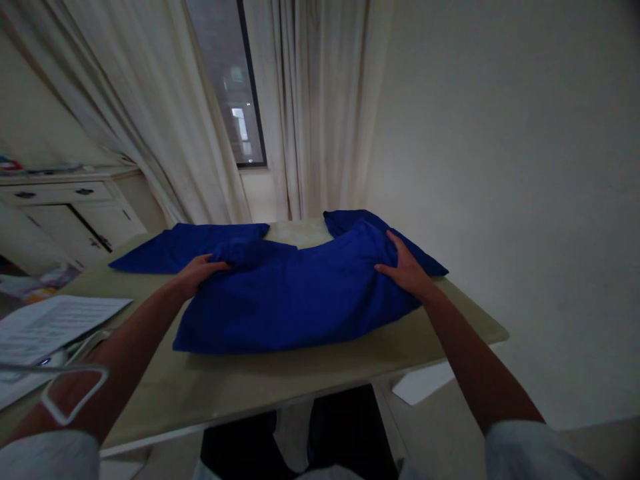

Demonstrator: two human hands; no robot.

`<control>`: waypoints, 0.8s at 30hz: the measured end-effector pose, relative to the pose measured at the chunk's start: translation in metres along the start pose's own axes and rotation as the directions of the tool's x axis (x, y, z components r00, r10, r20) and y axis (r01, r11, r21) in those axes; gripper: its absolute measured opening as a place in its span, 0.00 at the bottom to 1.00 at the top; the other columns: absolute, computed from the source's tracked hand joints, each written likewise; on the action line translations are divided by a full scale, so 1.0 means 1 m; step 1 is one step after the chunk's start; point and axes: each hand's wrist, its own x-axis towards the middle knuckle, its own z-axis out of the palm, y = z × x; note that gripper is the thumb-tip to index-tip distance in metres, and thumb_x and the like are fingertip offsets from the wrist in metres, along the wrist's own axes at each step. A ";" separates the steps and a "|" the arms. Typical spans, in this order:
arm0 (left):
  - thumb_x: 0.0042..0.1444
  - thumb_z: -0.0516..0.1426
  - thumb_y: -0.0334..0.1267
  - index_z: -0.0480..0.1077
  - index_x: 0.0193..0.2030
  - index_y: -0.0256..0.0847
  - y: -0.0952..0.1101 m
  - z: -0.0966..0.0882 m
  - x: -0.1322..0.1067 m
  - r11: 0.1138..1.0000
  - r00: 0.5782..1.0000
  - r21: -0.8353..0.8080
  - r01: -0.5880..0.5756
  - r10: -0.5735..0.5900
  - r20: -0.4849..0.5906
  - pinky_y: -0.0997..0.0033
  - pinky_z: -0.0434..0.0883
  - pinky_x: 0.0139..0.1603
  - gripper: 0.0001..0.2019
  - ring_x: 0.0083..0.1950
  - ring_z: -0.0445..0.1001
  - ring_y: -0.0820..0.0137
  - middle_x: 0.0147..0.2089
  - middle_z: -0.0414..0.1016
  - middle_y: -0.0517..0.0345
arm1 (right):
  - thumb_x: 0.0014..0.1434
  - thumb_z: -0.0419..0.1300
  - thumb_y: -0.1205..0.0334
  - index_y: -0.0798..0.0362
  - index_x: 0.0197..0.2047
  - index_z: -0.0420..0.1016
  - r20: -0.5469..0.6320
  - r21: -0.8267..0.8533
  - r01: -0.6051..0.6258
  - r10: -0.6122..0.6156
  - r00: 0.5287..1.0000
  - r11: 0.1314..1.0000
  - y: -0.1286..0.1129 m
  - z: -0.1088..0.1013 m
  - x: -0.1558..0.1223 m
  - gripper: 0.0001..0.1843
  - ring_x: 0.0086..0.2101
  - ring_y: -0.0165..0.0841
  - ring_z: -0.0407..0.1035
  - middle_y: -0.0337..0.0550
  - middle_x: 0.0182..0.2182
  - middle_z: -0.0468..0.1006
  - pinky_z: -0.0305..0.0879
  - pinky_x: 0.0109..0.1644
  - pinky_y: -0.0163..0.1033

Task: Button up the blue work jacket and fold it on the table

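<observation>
Fingers on the left hand (199,275) and right hand (406,270) are lying half open on a bunched blue cloth (295,300), pressing down to keep it from sliding, near the far edge of the pale tabletop (210,380).

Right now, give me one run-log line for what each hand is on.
left hand: on blue garment | right hand: fingers spread on garment | under: pale tabletop | left of hands: papers
</observation>
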 end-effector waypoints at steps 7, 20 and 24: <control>0.45 0.70 0.39 0.78 0.47 0.34 0.033 -0.004 0.027 0.899 0.901 0.285 -0.332 0.392 -0.185 0.58 0.79 0.52 0.21 0.46 0.81 0.58 0.42 0.83 0.51 | 0.56 0.68 0.56 0.56 0.73 0.62 -0.175 -0.109 -0.173 0.152 0.973 0.979 0.020 0.018 0.051 0.44 0.67 0.58 0.64 0.60 0.67 0.71 0.53 0.74 0.65; 0.39 0.64 0.50 0.78 0.49 0.55 -0.027 -0.050 -0.116 0.932 0.978 -0.306 -0.193 0.156 -0.142 0.47 0.82 0.50 0.26 0.56 0.78 0.44 0.47 0.83 0.57 | 0.51 0.71 0.42 0.48 0.79 0.52 0.096 0.460 -0.347 0.344 0.934 0.817 0.037 -0.037 -0.088 0.59 0.59 0.53 0.74 0.51 0.57 0.82 0.65 0.67 0.59; 0.42 0.59 0.67 0.79 0.55 0.52 -0.053 -0.089 -0.144 0.984 0.981 -0.171 0.045 -0.011 0.192 0.50 0.80 0.36 0.36 0.37 0.79 0.48 0.36 0.82 0.50 | 0.55 0.65 0.34 0.48 0.79 0.53 0.316 0.523 -0.524 0.418 0.852 0.672 0.052 -0.070 -0.149 0.56 0.47 0.53 0.81 0.56 0.47 0.86 0.71 0.59 0.59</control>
